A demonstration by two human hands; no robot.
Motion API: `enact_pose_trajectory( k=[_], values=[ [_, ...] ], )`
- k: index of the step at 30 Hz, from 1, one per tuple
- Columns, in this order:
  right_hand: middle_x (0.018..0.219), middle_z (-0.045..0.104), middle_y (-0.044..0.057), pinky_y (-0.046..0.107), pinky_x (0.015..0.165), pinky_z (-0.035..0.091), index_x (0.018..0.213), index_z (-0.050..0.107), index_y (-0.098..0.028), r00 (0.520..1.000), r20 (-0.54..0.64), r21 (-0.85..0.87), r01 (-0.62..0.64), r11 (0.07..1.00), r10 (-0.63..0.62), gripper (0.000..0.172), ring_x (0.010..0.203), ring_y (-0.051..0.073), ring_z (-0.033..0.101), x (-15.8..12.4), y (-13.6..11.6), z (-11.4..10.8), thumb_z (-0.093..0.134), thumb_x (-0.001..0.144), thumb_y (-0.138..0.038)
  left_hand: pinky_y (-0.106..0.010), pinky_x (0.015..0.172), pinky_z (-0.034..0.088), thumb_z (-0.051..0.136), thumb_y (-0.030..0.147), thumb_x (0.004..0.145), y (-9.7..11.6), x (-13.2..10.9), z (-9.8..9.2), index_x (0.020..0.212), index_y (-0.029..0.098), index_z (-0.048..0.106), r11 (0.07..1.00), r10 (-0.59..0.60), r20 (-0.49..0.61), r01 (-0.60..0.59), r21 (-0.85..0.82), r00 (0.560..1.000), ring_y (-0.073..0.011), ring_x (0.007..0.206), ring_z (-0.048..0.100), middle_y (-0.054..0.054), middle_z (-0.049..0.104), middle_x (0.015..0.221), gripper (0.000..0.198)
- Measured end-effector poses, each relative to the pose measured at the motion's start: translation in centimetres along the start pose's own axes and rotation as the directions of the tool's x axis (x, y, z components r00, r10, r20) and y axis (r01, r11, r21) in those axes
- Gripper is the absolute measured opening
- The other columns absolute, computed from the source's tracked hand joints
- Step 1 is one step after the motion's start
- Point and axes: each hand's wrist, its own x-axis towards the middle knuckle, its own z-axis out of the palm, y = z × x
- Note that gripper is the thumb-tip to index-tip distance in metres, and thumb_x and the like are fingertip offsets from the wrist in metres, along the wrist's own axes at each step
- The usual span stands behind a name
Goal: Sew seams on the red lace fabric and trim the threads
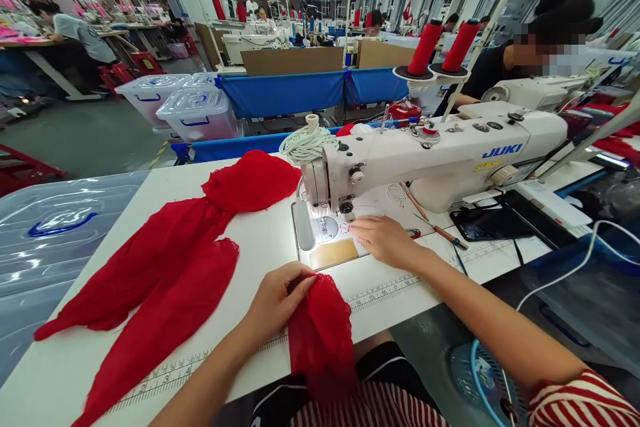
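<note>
My left hand (pixel 281 299) pinches the upper edge of a red lace-trimmed cloth (pixel 325 320), which hangs over the table's front edge onto my lap. My right hand (pixel 384 239) reaches to the needle area of a white sewing machine (pixel 430 150). Its fingers are stretched out, with the fingertips beside the presser foot; I cannot make out anything held there. A small lamp lights the needle plate (pixel 327 230). More red fabric (pixel 165 260), gathered near its top, lies spread on the table to the left of my left hand.
Two red thread cones (pixel 425 47) stand above the machine. Tweezers or a similar slim tool, a wooden-handled screwdriver (pixel 450 237) and a black phone (pixel 485 223) lie to the right. Clear plastic boxes (pixel 65 227) stand at the left. A co-worker (pixel 530 47) sits behind the machine.
</note>
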Motion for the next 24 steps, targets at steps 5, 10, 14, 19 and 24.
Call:
enact_pose_trajectory(
  k=[5, 10, 14, 19, 24],
  values=[
    [0.121, 0.062, 0.009, 0.036, 0.081, 0.038, 0.115, 0.062, -0.022, 0.996, -0.018, -0.076, 0.081, 0.994, -0.083, 0.037, 0.103, 0.021, 0.053, 0.2, -0.9, 0.0, 0.043, 0.087, -0.007, -0.027, 0.067, 0.043, 0.047, 0.032, 0.088, -0.2, 0.1, 0.1, 0.082, 0.021, 0.063, 1.000, 0.008, 0.011, -0.008, 0.003, 1.000, -0.0145, 0.072, 0.058, 0.001, 0.065, 0.077, 0.020],
    [0.112, 0.064, 0.008, 0.036, 0.086, 0.037, 0.119, 0.059, -0.021, 0.962, -0.017, -0.085, 0.269, 0.959, -0.272, 0.055, 0.107, 0.020, 0.050, 1.7, 1.7, -0.1, 0.036, 0.077, 0.008, -0.027, 0.067, 0.043, 0.047, 0.032, 0.089, -0.2, 0.1, 0.2, 0.083, 0.021, 0.063, 1.000, 0.002, 0.007, -0.002, -0.002, 1.000, -0.0147, 0.072, 0.058, 0.000, 0.065, 0.078, 0.020],
    [0.114, 0.064, 0.006, 0.034, 0.083, 0.037, 0.120, 0.057, -0.021, 0.949, 0.002, -0.104, 0.312, 0.944, -0.314, 0.056, 0.097, 0.019, 0.052, 2.2, 1.5, 0.6, 0.037, 0.076, 0.007, -0.027, 0.067, 0.044, 0.046, 0.031, 0.089, -0.4, 0.1, 0.1, 0.083, 0.021, 0.063, 1.000, 0.014, 0.009, -0.015, 0.019, 1.000, -0.0148, 0.072, 0.058, 0.001, 0.065, 0.078, 0.020],
    [0.111, 0.061, 0.010, 0.034, 0.074, 0.034, 0.111, 0.063, -0.019, 0.960, -0.025, -0.214, 0.268, 0.939, -0.280, 0.045, 0.084, 0.020, 0.051, 1.9, -1.6, 1.2, 0.042, 0.077, 0.002, -0.026, 0.066, 0.048, 0.042, 0.026, 0.091, -0.6, -0.3, 0.3, 0.088, 0.022, 0.061, 0.981, 0.116, -0.018, -0.112, 0.157, 0.993, -0.0134, 0.073, 0.059, 0.000, 0.064, 0.081, 0.019],
    [0.105, 0.059, 0.010, 0.034, 0.071, 0.031, 0.108, 0.065, -0.020, 0.983, -0.050, -0.166, 0.167, 0.972, -0.177, 0.040, 0.079, 0.019, 0.048, 2.0, -2.8, 1.9, 0.044, 0.079, -0.002, -0.033, 0.077, 0.053, 0.035, 0.016, 0.092, -0.3, -0.5, 1.5, 0.088, 0.021, 0.057, 0.728, 0.340, -0.076, -0.212, 0.651, 0.937, -0.0173, 0.089, 0.062, -0.005, 0.064, 0.104, 0.022]
  ],
)
